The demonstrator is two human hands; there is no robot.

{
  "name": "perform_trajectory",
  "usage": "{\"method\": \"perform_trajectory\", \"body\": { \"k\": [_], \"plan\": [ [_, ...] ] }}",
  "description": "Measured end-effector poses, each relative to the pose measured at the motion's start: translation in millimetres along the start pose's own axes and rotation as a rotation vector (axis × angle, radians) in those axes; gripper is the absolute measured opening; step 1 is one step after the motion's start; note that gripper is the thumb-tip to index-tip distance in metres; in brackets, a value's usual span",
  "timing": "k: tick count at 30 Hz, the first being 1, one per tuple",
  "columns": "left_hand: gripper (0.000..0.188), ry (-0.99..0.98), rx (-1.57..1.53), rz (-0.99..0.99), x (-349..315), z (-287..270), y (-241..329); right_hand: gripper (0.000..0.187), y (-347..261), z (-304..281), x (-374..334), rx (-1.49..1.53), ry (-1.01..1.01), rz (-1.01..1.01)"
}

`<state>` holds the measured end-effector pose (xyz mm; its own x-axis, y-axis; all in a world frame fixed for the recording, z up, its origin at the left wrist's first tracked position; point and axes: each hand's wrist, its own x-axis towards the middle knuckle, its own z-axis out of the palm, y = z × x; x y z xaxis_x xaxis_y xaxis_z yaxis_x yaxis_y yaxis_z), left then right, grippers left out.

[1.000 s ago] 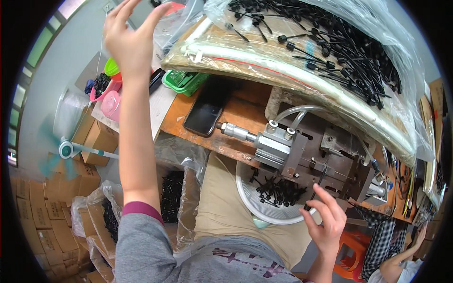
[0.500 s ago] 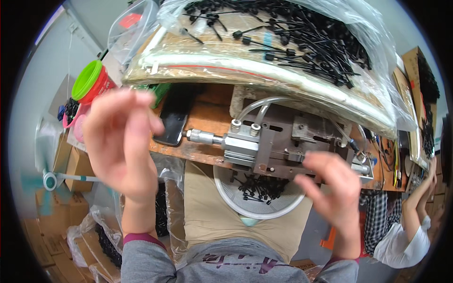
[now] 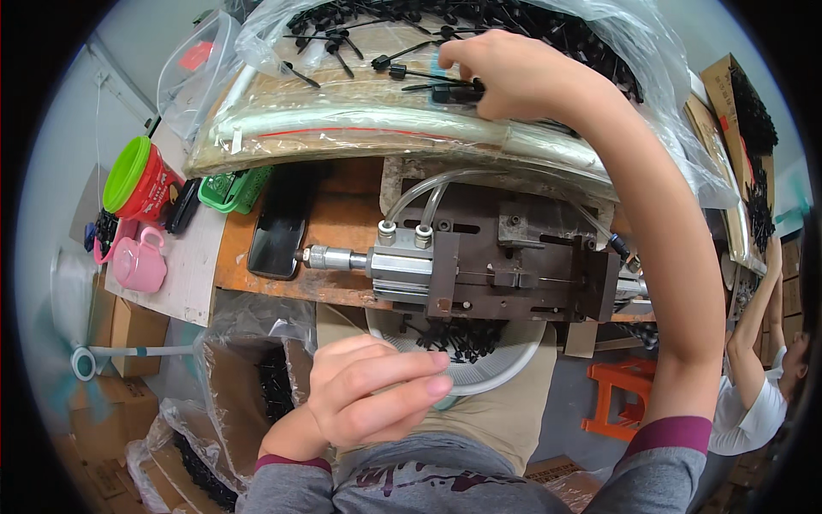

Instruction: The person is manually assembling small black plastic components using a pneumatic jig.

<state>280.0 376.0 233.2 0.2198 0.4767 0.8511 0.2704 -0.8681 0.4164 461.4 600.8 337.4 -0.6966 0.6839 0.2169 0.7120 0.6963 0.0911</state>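
My left hand (image 3: 372, 394) hovers over my lap, in front of the white basket (image 3: 522, 360). Its fingers are loosely bent and slightly apart, and nothing shows in them. My right hand (image 3: 522, 77) reaches across to the plastic-covered cardboard (image 3: 368, 94), index finger and thumb spread around a black part (image 3: 456, 92) with a thick head and thin stem. The thumb side seems to touch that part, though the palm's underside is hidden. Between basket and cardboard sits a metal clamping fixture (image 3: 471, 295) with a pneumatic cylinder (image 3: 402, 270) and clear hoses. More black parts (image 3: 462, 338) fill the basket.
A phone (image 3: 276, 244), green basket (image 3: 231, 190), red tub (image 3: 145, 184) and pink cup (image 3: 139, 261) stand left on the bench. A fan (image 3: 83, 362) and bagged boxes occupy the lower left. An orange stool (image 3: 621, 398) and another person's arm (image 3: 753, 330) are at right.
My right hand has gone from the fixture up to the black parts on the cardboard. My left hand has dropped from the upper left to above my lap. The view has shifted slightly.
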Motion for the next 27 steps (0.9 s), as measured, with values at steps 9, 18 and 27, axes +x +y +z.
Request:
{"method": "perform_trajectory", "body": {
  "k": [9, 18, 27],
  "plan": [
    [0.037, -0.07, -0.008, -0.073, -7, 0, 2, 0.031, -10, -6, 30, -0.151, -0.279, 0.046],
    [0.039, -0.022, 0.014, -0.063, -3, 1, -1, 0.016, 8, -56, -5, 0.382, 0.049, 0.274],
    [0.044, 0.117, 0.119, -0.237, 33, 14, -3, 0.024, 12, -35, -80, 1.124, 0.428, 0.309]
  ]
}}
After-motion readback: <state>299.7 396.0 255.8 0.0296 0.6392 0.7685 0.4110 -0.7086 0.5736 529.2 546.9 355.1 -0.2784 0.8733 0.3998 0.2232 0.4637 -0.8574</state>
